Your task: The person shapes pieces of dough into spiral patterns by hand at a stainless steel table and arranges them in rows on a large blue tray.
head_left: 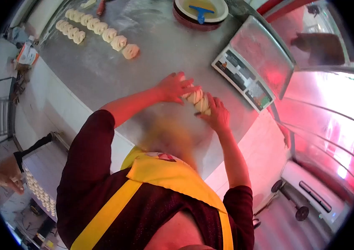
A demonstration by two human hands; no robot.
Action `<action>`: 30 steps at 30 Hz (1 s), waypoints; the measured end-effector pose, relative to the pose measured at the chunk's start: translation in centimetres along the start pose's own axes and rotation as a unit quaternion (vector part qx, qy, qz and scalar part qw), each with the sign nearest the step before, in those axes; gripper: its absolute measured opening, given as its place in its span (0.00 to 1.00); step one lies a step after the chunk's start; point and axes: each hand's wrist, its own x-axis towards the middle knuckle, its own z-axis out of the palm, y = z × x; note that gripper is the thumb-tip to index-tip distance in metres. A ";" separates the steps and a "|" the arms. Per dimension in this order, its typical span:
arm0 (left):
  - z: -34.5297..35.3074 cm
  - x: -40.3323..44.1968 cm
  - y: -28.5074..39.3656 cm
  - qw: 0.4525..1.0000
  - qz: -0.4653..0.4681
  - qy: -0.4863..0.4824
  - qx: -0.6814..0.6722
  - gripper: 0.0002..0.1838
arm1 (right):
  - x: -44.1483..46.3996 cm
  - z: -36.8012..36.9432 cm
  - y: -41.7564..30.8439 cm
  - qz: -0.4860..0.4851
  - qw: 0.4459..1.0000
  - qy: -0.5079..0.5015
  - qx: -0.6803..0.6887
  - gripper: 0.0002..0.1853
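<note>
A short row of coiled dough pieces (195,97) lies on the metal worktop (152,54) between my two hands. My left hand (176,87) has its fingers curved over the upper left end of this row. At the lower right end, my right hand (216,113) cups the last piece between thumb and fingers. The fingers of both hands hide part of the dough. Farther up the worktop, a long diagonal row of coiled dough pieces (101,28) stands beside a shorter row (70,31).
A scale (243,79) stands on the right of the worktop. At the back is a bowl (220,16) with a blue scraper (202,12). Another person's hand (8,175) is at the left, near a tray (45,166) of small dough pieces.
</note>
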 end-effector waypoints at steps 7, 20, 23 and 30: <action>-2.4 3.6 0.1 0.965 -0.039 -0.232 -0.118 0.30 | 1.8 4.0 3.4 0.109 0.916 -0.173 0.345 0.36; 3.0 -26.6 24.0 0.760 -0.238 -0.187 -0.575 0.41 | -15.9 1.2 -12.7 -0.034 0.712 -0.618 0.331 0.31; 4.1 -30.8 30.6 0.717 -0.307 -0.102 -0.618 0.40 | -17.6 3.1 -14.4 -0.064 0.667 -0.703 0.239 0.30; 9.1 -41.2 51.2 0.556 -0.425 0.143 -0.700 0.33 | -29.1 6.3 -20.4 -0.067 0.546 -0.815 0.180 0.29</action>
